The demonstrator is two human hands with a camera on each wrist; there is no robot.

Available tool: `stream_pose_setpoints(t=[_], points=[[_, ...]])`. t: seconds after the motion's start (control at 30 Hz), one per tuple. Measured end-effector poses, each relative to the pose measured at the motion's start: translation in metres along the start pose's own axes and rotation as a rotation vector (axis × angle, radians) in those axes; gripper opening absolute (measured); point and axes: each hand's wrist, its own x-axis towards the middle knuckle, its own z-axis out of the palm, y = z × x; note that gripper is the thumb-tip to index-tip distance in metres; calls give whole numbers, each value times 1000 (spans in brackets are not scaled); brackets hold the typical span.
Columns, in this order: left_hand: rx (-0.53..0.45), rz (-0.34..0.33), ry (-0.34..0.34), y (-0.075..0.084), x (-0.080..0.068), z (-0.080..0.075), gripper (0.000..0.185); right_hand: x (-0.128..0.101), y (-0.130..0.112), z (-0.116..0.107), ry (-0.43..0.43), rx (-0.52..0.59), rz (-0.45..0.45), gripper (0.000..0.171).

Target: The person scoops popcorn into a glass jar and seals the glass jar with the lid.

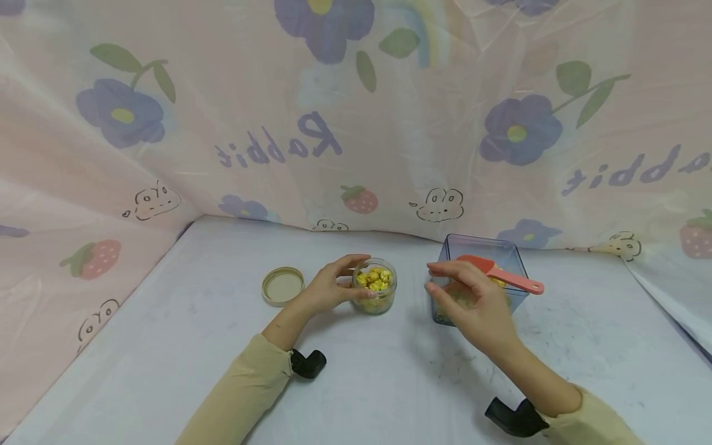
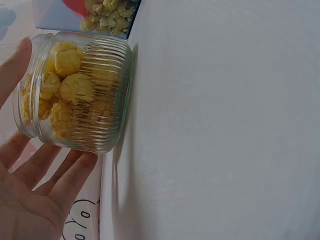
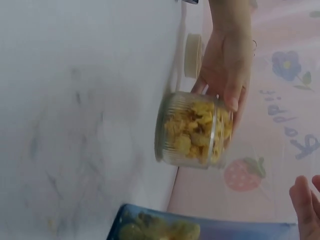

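Note:
A ribbed glass jar of yellow popcorn stands lidless on the table. My left hand holds it from the left, thumb on the near side by the rim and fingers round the far side. My right hand is raised over the near left part of a blue clear plastic container, thumb and fingers apart with nothing between them. A red scoop lies across that container, its handle over the right rim. Popcorn lies at the container's bottom, partly hidden by my right hand.
The jar's round cream-rimmed lid lies on the white-covered table, left of the jar and behind my left forearm. A printed curtain hangs along the back and left edges, close behind the container.

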Motion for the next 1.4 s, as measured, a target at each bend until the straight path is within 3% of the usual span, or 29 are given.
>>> stream_pose_setpoints(t=[0.27,0.47,0.77,1.4], points=[[5,0,9,1,-1,0,67,-2,7,14,-180,-105,-85,55],[5,8,6,0,-1,1,68,-4,12,21,-290,-102,-72,70],[13,-1,10,1,-1,1,68,-1,19,29,-362,-75,72,76],[2,22,5,-2,1,1,67,13,41,52,-398,248,317,76]])
